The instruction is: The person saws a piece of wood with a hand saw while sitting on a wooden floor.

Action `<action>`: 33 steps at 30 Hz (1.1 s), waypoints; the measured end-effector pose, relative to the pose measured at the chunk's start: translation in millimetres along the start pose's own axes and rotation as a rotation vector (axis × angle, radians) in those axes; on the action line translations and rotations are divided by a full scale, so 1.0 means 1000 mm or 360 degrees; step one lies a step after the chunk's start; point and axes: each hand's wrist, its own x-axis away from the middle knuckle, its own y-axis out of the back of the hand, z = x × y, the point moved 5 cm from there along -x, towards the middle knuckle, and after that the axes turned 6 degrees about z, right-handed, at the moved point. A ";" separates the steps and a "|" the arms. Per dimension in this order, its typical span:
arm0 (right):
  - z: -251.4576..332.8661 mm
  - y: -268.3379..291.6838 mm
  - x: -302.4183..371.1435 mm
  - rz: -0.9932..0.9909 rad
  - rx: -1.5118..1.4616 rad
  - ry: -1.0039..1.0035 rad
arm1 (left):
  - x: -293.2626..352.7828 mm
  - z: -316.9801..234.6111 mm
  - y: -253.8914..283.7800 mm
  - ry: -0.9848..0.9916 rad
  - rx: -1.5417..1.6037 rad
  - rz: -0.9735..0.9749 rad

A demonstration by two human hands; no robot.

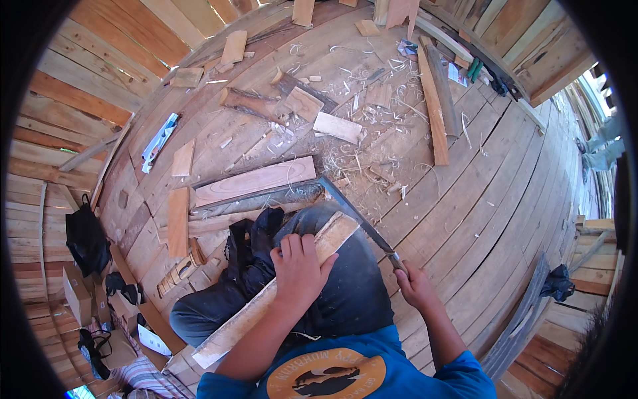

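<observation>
A long, narrow wooden board (pixel 340 233) with a pale, rough face lies slantwise across my lap, its far end over my knee. My left hand (pixel 298 265) is closed around it near the middle, fingers over its left edge and thumb on the right. In my right hand (pixel 417 288), off to the right of my leg, is the handle of a machete (pixel 359 218). Its long dark blade slants up and left past the board's far end, the tip near a flat reddish plank (pixel 259 181) on the floor. Part of the board is hidden under my left forearm.
Wood shavings (pixel 359 163) and offcuts (pixel 337 127) litter the plank floor ahead. Long timbers (pixel 435 106) lie at the far right. Cardboard boxes (pixel 78 292) and a black bag (pixel 88 239) stand at the left wall. A weathered plank (pixel 518 326) lies at the right.
</observation>
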 end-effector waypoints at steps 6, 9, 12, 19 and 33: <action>0.000 -0.008 -0.010 0.0073 -0.0174 -0.0027 | -0.003 0.009 0.007 0.0258 0.0205 0.0322; 0.005 -0.008 -0.012 0.0115 -0.0190 -0.0112 | -0.010 0.012 0.004 0.0252 0.0254 0.0378; 0.008 -0.008 -0.012 0.0086 0.0034 -0.0065 | -0.014 0.012 0.001 0.0247 0.0233 0.0374; 0.010 -0.008 -0.013 0.0082 -0.0249 -0.0048 | -0.017 0.009 -0.002 0.0273 0.0231 0.0328; 0.036 0.011 -0.026 0.0091 -0.0676 0.0049 | -0.018 0.008 -0.004 0.0257 0.0121 0.0285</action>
